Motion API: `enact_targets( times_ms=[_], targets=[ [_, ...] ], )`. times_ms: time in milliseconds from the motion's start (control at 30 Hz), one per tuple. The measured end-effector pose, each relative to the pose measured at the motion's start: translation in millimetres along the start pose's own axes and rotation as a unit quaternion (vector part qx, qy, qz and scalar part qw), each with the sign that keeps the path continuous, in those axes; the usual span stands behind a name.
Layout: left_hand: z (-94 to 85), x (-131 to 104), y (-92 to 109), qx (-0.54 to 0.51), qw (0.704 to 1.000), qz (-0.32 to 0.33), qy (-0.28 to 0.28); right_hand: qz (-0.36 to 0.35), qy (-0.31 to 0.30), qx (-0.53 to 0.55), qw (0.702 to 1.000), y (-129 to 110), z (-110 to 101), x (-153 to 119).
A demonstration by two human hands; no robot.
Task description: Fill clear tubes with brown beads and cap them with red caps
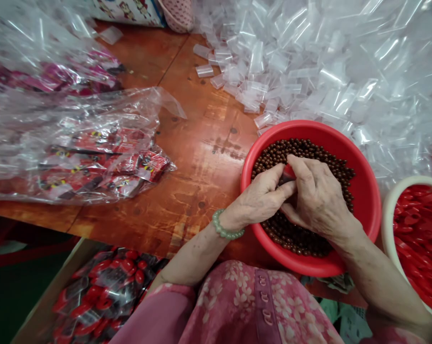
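Both hands meet over a red plastic basin [371,205] filled with small round brown beads [309,148]. My left hand [262,196], with a pale green bead bracelet [227,225] on its wrist, is closed in a pinch on a small piece with a red end [289,171]. My right hand [316,196] is closed on the same piece from the other side. A dark, glossy part of it shows between the fingertips, and the fingers cover the rest. I cannot tell whether beads are inside it.
Clear plastic sleeves [266,67] pile up behind the basin. At the right stands a white-rimmed tub [389,224] of red plastic parts [416,239]. Bags of red printed packets [111,153] lie on the left of the wooden table [201,167]. Below, a box holds red-capped clear containers [101,291].
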State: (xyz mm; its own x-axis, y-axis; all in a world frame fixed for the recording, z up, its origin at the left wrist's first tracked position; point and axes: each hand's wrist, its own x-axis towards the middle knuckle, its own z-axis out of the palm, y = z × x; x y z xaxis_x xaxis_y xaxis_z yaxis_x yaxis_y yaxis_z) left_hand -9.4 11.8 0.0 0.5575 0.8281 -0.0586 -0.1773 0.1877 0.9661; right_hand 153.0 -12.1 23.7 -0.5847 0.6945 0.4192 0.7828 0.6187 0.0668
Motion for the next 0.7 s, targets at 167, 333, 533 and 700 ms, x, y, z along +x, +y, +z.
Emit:
enact_targets(
  times_ms=[167,333,533,700],
  targets=[
    [1.7,1.9,-1.3,-0.023,1.0,0.021,-0.001,0.013,0.015,-0.024,1.0,-5.6,-2.5,-2.4],
    [1.4,0.5,0.7,-0.084,0.995,-0.012,-0.048,-0.041,0.066,-0.038,0.996,-1.4,-3.1,-5.9],
    [1.7,1.6,-1.7,-0.121,0.991,-0.051,-0.03,-0.057,0.055,-0.026,0.997,3.0,-0.1,-7.6],
    [7.4,2.1,-2.3,-0.092,0.994,-0.052,0.0,-0.04,0.043,-0.002,0.998,2.0,5.7,-9.4]
  ],
)
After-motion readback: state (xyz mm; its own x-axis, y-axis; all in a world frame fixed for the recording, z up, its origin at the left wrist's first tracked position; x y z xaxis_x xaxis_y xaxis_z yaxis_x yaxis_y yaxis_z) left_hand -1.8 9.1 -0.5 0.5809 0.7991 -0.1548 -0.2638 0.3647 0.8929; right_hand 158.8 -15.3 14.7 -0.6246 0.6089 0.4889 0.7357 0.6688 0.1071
